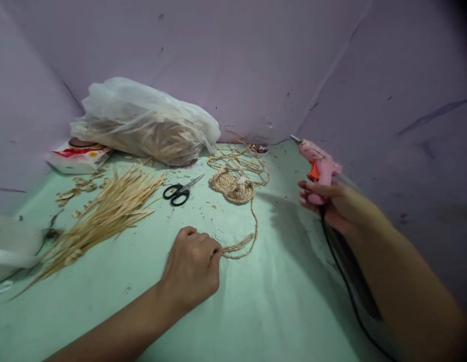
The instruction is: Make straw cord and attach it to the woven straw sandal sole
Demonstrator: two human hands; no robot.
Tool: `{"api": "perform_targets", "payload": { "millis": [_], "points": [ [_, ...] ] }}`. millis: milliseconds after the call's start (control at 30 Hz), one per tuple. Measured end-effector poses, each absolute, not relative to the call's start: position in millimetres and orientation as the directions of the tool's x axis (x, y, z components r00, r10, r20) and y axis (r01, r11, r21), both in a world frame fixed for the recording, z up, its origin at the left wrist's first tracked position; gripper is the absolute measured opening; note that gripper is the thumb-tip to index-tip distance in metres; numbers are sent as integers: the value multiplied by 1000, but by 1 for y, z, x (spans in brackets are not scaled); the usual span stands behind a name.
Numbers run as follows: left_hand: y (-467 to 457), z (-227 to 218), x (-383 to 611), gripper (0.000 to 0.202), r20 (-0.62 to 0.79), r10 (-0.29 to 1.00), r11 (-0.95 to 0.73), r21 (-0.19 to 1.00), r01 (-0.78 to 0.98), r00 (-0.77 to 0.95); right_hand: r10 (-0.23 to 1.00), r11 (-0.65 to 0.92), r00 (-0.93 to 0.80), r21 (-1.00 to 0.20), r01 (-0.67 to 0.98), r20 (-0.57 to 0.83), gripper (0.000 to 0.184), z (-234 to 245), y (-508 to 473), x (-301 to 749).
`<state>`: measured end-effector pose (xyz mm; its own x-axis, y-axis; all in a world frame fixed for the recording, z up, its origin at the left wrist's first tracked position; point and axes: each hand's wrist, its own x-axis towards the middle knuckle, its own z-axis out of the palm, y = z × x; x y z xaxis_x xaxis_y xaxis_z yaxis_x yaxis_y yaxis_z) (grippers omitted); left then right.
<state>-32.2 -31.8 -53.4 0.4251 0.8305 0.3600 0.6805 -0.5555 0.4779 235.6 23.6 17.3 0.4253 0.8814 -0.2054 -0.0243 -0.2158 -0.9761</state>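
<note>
My left hand (193, 264) is closed near the middle of the green surface, pinching a braided straw cord (237, 246) that is doubled back on itself. From there the cord runs up to a coiled woven straw piece (233, 187), a rounded flat shape with a small whitish patch on it. On the right, my right hand (327, 201) is raised and wrapped round the handle of a pink glue gun (320, 163) with an orange trigger. Its metal nozzle points up and left, and a black cable hangs from its handle.
Black-handled scissors (181, 191) lie left of the woven piece. Loose cord (237, 163) is heaped behind it. Dry straw strips (105, 216) spread on the left, with a stuffed plastic bag (143, 120) and a red-white box (80, 158) behind. A white container (14, 246) stands at the left edge.
</note>
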Motion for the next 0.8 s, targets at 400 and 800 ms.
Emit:
{"api": "perform_targets", "payload": {
  "millis": [400,800],
  "points": [
    [-33,-48,-31,18,285,841,-541,418,730,460,983,-136,170,-912,387,-75,30,-24,-87,203],
    [-32,-47,-30,17,231,871,-491,439,753,433,995,-8,73,-703,711,62,21,-40,-98,204]
  ]
}}
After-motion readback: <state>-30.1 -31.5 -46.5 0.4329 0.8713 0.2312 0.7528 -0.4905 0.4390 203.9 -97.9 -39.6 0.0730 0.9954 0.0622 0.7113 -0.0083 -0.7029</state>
